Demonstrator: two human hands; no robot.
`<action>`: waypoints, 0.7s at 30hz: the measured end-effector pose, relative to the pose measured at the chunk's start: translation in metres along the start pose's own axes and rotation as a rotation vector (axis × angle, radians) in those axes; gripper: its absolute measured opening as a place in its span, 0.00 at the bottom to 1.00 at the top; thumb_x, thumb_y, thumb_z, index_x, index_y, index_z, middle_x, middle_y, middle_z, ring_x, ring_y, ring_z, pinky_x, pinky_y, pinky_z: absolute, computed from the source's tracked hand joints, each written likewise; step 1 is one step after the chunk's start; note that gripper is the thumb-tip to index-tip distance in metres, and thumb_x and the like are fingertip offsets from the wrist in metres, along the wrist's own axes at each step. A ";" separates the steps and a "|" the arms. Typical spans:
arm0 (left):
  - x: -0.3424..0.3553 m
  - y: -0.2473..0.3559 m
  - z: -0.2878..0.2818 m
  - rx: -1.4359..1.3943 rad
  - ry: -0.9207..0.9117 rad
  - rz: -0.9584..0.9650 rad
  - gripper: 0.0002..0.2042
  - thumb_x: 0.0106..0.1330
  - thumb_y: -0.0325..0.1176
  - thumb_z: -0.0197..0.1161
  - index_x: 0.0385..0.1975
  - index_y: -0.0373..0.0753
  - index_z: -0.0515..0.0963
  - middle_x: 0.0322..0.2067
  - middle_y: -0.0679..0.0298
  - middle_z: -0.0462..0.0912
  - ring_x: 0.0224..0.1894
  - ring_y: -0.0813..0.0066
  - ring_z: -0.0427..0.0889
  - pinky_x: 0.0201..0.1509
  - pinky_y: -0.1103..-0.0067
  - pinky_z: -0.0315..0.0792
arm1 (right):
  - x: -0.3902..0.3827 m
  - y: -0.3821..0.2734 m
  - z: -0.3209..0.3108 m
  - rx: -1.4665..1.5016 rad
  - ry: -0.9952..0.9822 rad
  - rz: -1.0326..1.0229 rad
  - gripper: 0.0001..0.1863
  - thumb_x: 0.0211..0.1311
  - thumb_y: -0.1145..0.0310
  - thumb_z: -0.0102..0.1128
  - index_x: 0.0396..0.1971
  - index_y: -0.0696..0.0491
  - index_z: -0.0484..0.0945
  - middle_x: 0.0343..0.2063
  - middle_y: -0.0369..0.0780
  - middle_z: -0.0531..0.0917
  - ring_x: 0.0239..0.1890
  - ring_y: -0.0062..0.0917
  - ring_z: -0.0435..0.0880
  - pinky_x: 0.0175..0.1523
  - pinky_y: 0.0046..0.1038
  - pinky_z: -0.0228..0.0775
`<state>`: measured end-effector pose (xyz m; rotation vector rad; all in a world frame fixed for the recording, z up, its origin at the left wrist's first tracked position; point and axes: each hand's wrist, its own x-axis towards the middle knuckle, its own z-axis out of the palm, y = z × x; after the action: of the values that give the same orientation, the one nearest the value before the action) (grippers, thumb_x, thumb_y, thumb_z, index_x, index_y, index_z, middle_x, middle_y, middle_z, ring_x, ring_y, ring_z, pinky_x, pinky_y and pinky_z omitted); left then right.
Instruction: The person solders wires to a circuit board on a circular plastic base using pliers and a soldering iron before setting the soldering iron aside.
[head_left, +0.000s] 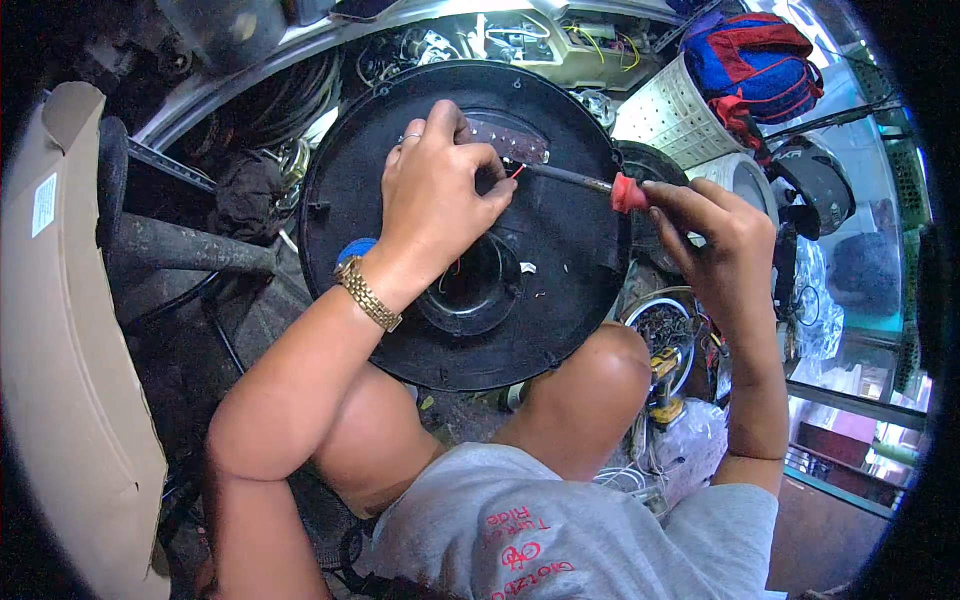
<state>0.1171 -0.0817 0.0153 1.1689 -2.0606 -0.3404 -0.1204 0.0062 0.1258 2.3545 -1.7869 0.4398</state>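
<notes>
A large round black plastic housing [570,260] lies in front of my knees, with a raised ring in its middle. On its far part sits a dark curved strip [510,142] dotted with small white spots. My left hand [435,185], a gold watch on its wrist, reaches over the housing with thumb and fingertips pinched on a thin red wire [517,171] beside the strip. From the right, my right hand [715,215] grips a soldering iron [580,178] by its red handle. The iron's dark shaft points left, its tip close to the red wire; whether they touch I cannot tell.
A cardboard sheet [75,330] stands at the left, near a dark metal post [190,247]. Right of the housing are a white perforated basket [675,115] with a blue-and-red bag [750,65], a bowl of small parts [660,325] and a yellow power drill [664,390].
</notes>
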 end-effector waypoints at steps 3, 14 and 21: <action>0.000 0.000 0.000 0.003 0.011 0.006 0.07 0.48 0.37 0.77 0.23 0.45 0.86 0.39 0.57 0.76 0.47 0.55 0.78 0.49 0.64 0.76 | 0.000 -0.001 -0.001 0.005 0.003 0.001 0.12 0.52 0.68 0.72 0.39 0.47 0.87 0.26 0.38 0.82 0.28 0.35 0.85 0.33 0.34 0.74; 0.001 -0.001 0.000 -0.008 -0.017 -0.018 0.07 0.47 0.38 0.77 0.23 0.45 0.87 0.41 0.59 0.77 0.47 0.57 0.78 0.49 0.63 0.74 | -0.003 -0.002 -0.002 0.011 -0.048 0.027 0.11 0.56 0.76 0.70 0.40 0.54 0.87 0.28 0.41 0.83 0.28 0.30 0.86 0.34 0.29 0.75; 0.001 0.000 -0.001 0.009 0.003 0.006 0.07 0.48 0.37 0.76 0.24 0.45 0.87 0.38 0.58 0.75 0.46 0.56 0.78 0.48 0.65 0.75 | -0.001 0.000 0.001 0.045 0.023 0.024 0.12 0.53 0.69 0.72 0.39 0.48 0.87 0.26 0.39 0.82 0.28 0.36 0.85 0.33 0.33 0.74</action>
<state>0.1176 -0.0822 0.0161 1.1673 -2.0647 -0.3260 -0.1199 0.0065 0.1242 2.3504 -1.8153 0.5129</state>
